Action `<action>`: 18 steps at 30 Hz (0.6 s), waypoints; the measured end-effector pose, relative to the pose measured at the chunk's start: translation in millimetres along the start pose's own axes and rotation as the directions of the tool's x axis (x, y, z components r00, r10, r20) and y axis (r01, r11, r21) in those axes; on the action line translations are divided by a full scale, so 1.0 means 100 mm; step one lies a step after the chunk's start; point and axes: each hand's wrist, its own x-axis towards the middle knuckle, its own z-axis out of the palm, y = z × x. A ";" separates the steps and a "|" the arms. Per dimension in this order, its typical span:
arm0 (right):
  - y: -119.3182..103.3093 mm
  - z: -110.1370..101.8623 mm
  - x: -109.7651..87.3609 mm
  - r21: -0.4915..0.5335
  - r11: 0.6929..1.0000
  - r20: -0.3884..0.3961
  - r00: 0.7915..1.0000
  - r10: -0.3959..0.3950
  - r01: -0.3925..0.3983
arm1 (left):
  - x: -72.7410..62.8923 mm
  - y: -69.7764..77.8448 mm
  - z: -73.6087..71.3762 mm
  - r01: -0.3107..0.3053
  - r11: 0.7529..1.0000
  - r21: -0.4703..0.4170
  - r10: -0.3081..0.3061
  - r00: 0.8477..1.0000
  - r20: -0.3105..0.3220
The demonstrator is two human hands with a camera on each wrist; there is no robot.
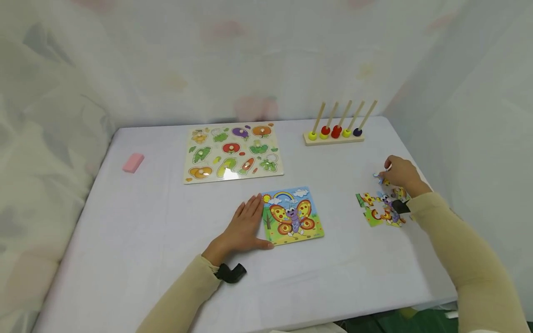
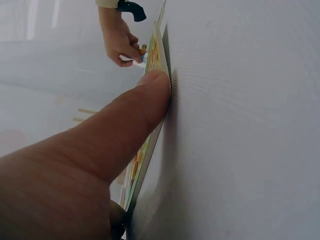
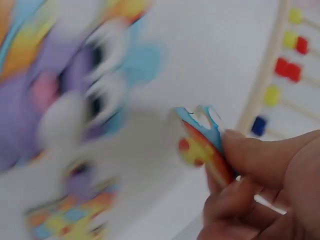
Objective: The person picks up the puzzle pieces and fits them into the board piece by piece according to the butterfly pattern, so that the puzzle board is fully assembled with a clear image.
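A square butterfly picture board (image 1: 294, 217) lies flat on the table. My left hand (image 1: 244, 227) rests at its left side, fingers straight along the edge; the thumb (image 2: 132, 107) touches the near edge in the left wrist view. Over on the right, my right hand (image 1: 400, 175) pinches a jigsaw piece (image 3: 200, 142) between thumb and fingers. Blue, red and yellow show on that piece, held just above the table. Below this hand lies a loose group of butterfly jigsaw pieces (image 1: 374, 221), partly covered by the wrist and its black strap.
Behind the butterfly board lies a wooden vegetable peg puzzle (image 1: 233, 152). A bead counting stand (image 1: 333, 140) with upright rods stands at the back right. A pink block (image 1: 133, 163) sits at the left. Pale cloth walls (image 1: 233, 69) border the table on the back and sides.
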 end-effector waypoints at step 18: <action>-1.32 0.38 -0.25 0.543 0.804 0.129 0.922 -0.365 0.242 | -0.01 0.01 -0.02 -0.006 1.000 -0.005 0.006 1.000 0.001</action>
